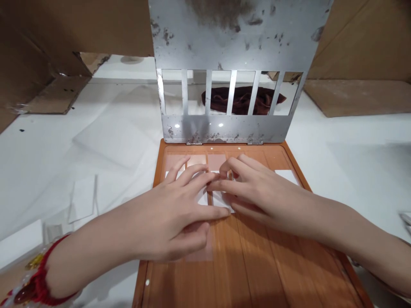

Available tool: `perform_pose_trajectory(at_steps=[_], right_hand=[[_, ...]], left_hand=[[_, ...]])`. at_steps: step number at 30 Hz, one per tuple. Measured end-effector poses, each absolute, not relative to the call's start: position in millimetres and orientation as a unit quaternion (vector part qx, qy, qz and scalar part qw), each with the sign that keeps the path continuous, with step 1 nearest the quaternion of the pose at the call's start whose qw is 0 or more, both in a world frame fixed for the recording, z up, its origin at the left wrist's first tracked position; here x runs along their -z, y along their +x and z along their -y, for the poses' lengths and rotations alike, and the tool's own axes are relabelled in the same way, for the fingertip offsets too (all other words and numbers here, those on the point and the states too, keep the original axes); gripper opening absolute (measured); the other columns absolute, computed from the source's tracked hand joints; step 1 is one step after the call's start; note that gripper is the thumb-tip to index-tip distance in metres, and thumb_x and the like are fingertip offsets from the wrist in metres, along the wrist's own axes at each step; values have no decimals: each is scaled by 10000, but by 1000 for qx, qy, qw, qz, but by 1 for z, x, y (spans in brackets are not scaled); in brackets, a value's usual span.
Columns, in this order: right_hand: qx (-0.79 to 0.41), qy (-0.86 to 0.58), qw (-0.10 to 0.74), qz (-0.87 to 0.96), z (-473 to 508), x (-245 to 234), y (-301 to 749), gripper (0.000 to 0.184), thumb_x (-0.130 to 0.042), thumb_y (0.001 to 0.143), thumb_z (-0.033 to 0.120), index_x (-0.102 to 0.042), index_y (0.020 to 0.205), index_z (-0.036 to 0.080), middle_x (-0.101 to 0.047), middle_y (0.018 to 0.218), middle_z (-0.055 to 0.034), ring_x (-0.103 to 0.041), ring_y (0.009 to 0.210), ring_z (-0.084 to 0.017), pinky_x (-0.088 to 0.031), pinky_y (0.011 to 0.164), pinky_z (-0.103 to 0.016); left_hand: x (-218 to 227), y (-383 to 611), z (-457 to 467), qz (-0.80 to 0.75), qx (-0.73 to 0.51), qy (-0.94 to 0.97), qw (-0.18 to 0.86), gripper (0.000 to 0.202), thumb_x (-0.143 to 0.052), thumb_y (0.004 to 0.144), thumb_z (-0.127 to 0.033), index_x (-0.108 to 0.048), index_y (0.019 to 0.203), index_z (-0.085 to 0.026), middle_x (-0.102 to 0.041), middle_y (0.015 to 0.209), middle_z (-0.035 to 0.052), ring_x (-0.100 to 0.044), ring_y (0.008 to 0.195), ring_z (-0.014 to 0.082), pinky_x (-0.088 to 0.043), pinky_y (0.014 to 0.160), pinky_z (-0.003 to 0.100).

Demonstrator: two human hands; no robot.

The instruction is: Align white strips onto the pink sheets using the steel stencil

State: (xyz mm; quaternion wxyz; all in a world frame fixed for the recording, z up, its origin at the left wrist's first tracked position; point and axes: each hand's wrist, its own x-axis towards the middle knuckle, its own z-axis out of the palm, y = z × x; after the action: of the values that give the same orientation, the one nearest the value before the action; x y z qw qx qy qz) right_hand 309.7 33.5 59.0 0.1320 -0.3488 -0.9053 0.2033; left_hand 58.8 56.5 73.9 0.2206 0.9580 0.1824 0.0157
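My left hand (180, 205) lies over an orange-brown grooved board (257, 265), its fingers spread and their tips on a row of white cards. Beside it my right hand (250, 184) has bent fingers closed at a white card (221, 201); its exact grip is partly hidden. Clear, pinkish film strips (216, 160) show above the cards, and another film piece (202, 252) shows below my left hand. At the right of the row sits another white card (287, 175). Hinged to the board's far edge, a smudged metal plate (224, 51) with several rectangular slots stands raised.
Cardboard walls (105, 25) enclose the white table (105, 124) at left and right. A dark red cloth (244, 98) lies behind the slotted plate. Clear sheets (105, 137) and a white block (22, 241) lie at the left.
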Motion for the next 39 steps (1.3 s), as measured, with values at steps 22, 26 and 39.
perform_pose_trajectory(at_steps=[22,26,39], right_hand=[[-198,-337,124,912,-36,-61,308,255,-529,1012,123,-690,1206,159,-565,1125,-139,-514,987,-283,-480,838,-437],[-190,-335,123,914,-38,-62,307,190,-561,993,128,-683,1135,161,-568,1121,-137,-516,982,-279,-479,840,-431],[-169,-323,114,924,-43,-65,306,216,-522,961,121,-661,1111,190,-542,1121,-129,-501,1010,-278,-472,855,-428]], left_hand=[[-75,60,-56,-177,-20,957,228,363,-538,954,-250,-686,1273,-342,-560,1261,101,-489,1211,367,-410,1034,613],[-73,60,-58,-167,-44,960,221,353,-557,938,-243,-686,1252,-339,-584,1267,92,-501,1245,358,-394,1091,613],[-75,62,-58,-154,-27,965,212,338,-492,918,-198,-682,1185,-280,-541,1150,98,-474,1154,345,-337,1046,621]])
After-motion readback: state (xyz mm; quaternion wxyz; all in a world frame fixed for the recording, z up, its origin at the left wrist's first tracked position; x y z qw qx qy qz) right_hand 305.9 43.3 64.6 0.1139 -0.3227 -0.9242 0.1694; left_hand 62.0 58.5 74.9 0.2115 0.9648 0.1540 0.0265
